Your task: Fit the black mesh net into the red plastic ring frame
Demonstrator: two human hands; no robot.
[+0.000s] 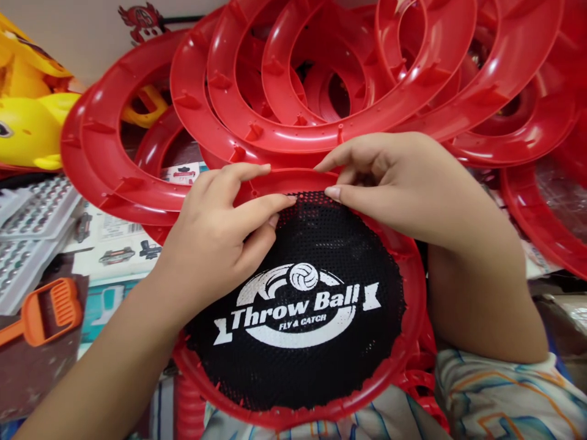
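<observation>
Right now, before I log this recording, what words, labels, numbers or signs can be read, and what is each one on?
"Throw Ball": large white print on the black mesh within the red ring.
"FLY & CATCH": smaller white print below it, same mesh.
Printed sheet on the left: fine print and a barcode, too small to read.
Red crab figure at the top: marks too blurred to read surely.

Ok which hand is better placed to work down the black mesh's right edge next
Probably your right hand: it is at the upper right of the black Throw Ball mesh, nearer that edge, while your left hand is over the upper left.
</observation>
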